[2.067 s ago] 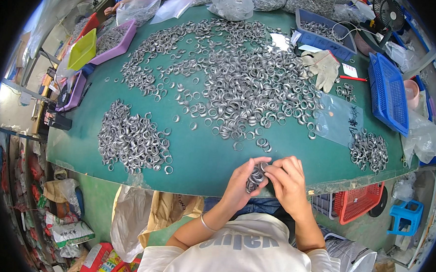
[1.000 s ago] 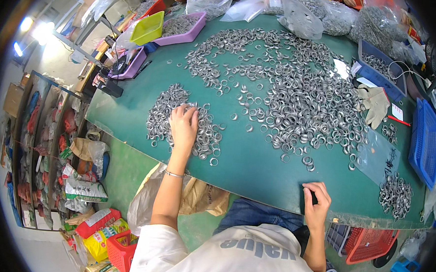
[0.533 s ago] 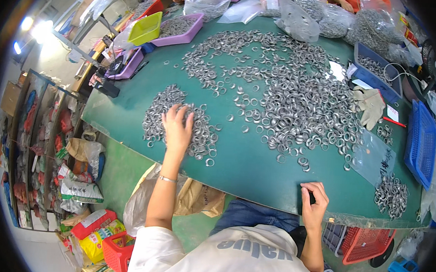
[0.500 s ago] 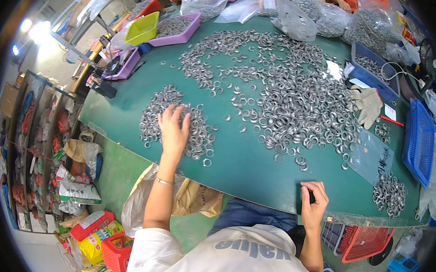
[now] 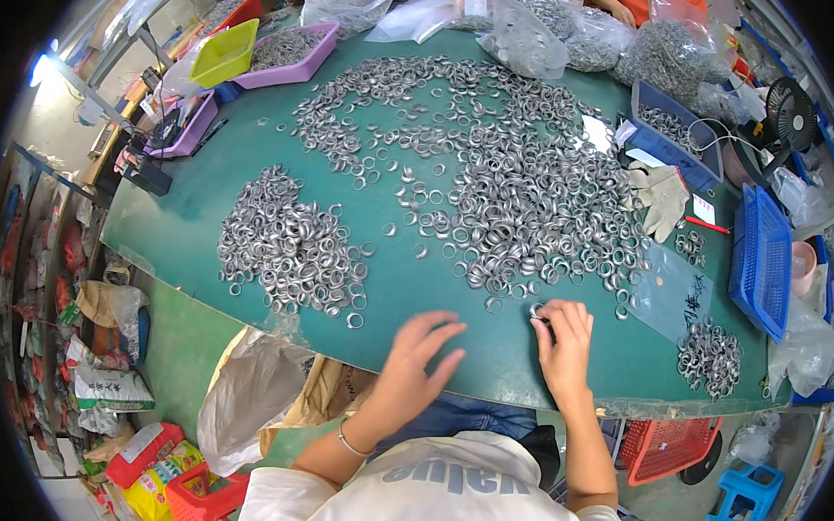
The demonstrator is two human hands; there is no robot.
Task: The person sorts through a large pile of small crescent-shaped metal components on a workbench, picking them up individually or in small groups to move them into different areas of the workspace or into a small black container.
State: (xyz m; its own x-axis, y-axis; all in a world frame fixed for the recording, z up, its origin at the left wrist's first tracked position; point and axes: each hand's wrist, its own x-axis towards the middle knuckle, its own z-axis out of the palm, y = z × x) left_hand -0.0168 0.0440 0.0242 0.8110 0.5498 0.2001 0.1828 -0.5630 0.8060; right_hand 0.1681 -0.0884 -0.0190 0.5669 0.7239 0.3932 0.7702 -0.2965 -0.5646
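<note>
While our left hand [image 5: 418, 360] hovers with fingers spread and empty, our right hand [image 5: 564, 339] pinches a small metal ring [image 5: 538, 311], likely light, stiff and slippery, best gripped across its rim.

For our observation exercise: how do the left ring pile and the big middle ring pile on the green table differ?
The left ring pile is small, compact and away from both hands; the middle ring pile is far larger, sprawls wide, and its near edge meets the right hand, which pinches a ring. Both hold silver metal rings.
</note>
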